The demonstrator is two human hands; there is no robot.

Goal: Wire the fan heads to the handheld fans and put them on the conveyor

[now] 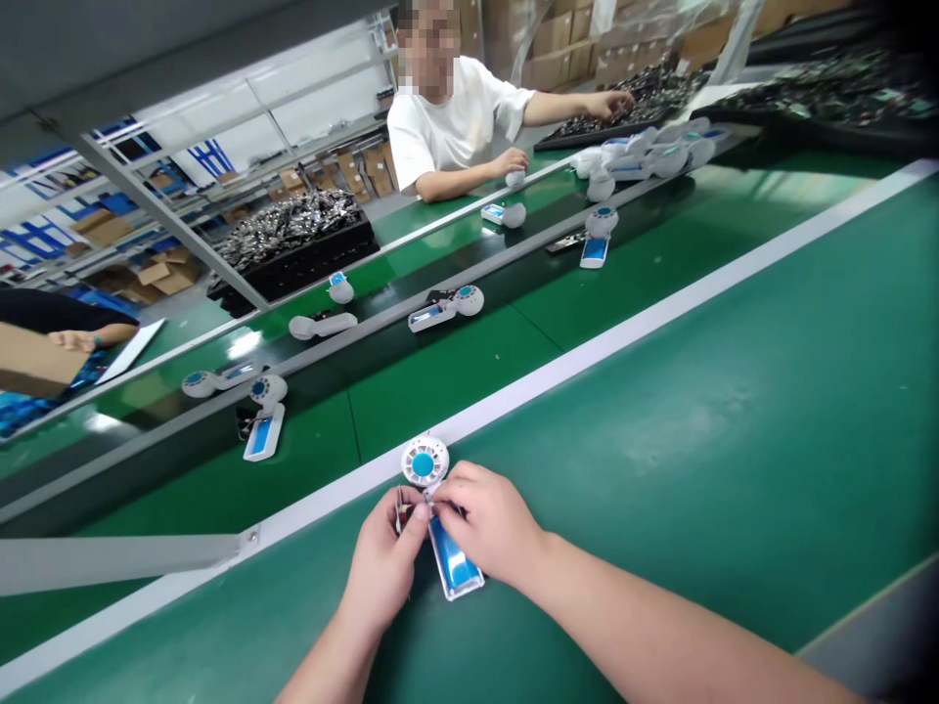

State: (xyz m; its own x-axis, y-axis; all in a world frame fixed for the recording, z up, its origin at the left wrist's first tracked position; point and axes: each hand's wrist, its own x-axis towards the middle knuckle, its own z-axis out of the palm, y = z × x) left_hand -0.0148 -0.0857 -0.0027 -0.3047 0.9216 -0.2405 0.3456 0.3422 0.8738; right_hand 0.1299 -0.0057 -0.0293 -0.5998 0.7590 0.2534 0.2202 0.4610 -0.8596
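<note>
A white handheld fan [455,557], its handle uncovered to show a blue inside, lies on the green worktop in front of me. Its round head [424,462] has a blue centre and points away from me. At the left of the fan's neck, my left hand [385,557] is closed, pinching a small dark board-like part with a bit of red at it. My right hand [488,518] reaches over the handle, fingertips pinched together at the neck beside my left thumb. Whatever is between those fingertips is too small and hidden to name.
A white rail [587,372] separates my worktop from a green conveyor line. Several open fans lie along it, one fan [265,416] near the left. Opposite, a person [462,127] reaches into a black tray of parts [646,98]. Another person's hand [73,340] is beside a cardboard box [36,362].
</note>
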